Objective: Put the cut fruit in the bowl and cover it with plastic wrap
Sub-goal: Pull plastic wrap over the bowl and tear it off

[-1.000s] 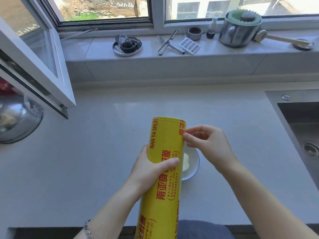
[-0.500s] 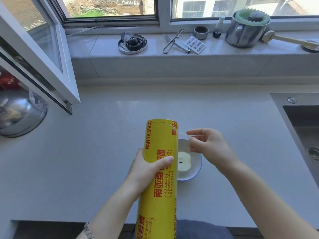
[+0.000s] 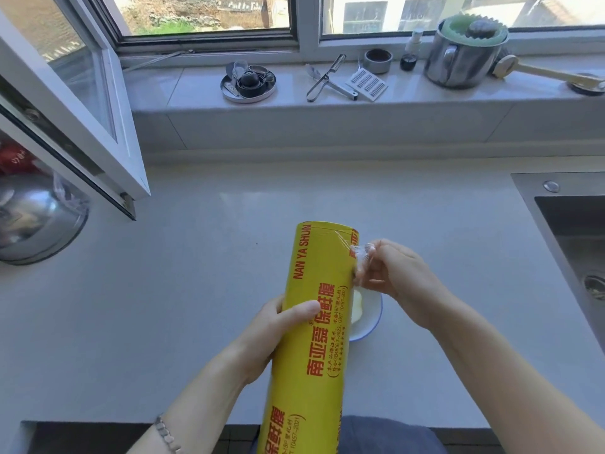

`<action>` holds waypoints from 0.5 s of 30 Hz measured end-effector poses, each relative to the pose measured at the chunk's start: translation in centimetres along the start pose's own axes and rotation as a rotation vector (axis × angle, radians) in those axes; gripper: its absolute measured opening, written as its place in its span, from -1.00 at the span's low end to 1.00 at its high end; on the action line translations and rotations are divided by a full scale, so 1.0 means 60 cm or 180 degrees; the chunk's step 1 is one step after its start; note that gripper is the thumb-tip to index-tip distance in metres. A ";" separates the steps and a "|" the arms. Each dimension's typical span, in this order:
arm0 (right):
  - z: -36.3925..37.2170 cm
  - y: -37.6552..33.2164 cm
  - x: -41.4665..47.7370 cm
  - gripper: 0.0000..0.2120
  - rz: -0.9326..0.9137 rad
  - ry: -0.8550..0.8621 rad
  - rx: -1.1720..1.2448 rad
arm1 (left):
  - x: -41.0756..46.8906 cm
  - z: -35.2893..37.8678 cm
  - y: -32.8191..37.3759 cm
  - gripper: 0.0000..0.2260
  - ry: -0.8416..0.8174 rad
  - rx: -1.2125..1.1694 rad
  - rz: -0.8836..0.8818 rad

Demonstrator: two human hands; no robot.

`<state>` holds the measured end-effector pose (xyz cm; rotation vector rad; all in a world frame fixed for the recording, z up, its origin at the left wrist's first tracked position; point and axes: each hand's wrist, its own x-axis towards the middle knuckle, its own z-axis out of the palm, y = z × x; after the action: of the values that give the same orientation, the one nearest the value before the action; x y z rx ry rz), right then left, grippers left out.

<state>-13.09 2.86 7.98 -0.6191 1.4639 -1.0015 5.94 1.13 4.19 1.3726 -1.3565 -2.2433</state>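
Fingers of the right hand (image 3: 397, 276) pinch a crumpled tab of clear film (image 3: 361, 257) lifted off the upper right edge of the plastic wrap roll (image 3: 314, 322), thumb and forefinger pressed together on it just beside the yellow label. Left hand (image 3: 281, 326) is wrapped around the middle of the roll, thumb lying across the printed front, gripping it so the tube stands nearly upright, tilted a little, its top pointing away from the person. Behind the roll and under the right hand sits a small white bowl (image 3: 368, 317) with a blue rim; a pale piece of cut fruit (image 3: 357, 308) shows inside, partly hidden by the roll. The bowl rests on a light countertop (image 3: 196, 290). A steel sink (image 3: 573, 231) lies at the right edge and an upturned metal bowl (image 3: 36, 224) at the far left. On the window ledge (image 3: 409, 103) beyond are a peeler (image 3: 324, 77) and a lidded steel pot (image 3: 465, 50).
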 end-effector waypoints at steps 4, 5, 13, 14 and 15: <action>0.001 0.015 -0.003 -0.84 0.0420 -0.0116 0.0537 | 0.010 0.021 -0.013 -0.51 0.0372 -0.0260 -0.0036; 0.000 0.022 -0.007 -0.88 0.0392 -0.0219 0.0427 | 0.011 0.024 -0.015 -0.50 0.0428 -0.0274 -0.0047; -0.025 0.021 -0.019 -0.80 -0.0157 -0.0082 -0.1509 | 0.024 0.032 0.002 -0.32 0.0841 0.0174 -0.0107; -0.025 0.022 -0.019 -0.80 -0.0299 -0.0094 -0.1559 | 0.026 0.030 0.006 -0.29 0.0912 0.0215 -0.0088; -0.022 0.027 -0.020 -0.80 -0.0443 -0.0112 -0.1523 | 0.028 0.027 0.008 -0.28 0.0978 0.0242 -0.0079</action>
<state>-13.93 4.97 7.13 -1.0887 1.6582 -0.7385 3.57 0.89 3.78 1.6842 -1.3334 -1.9105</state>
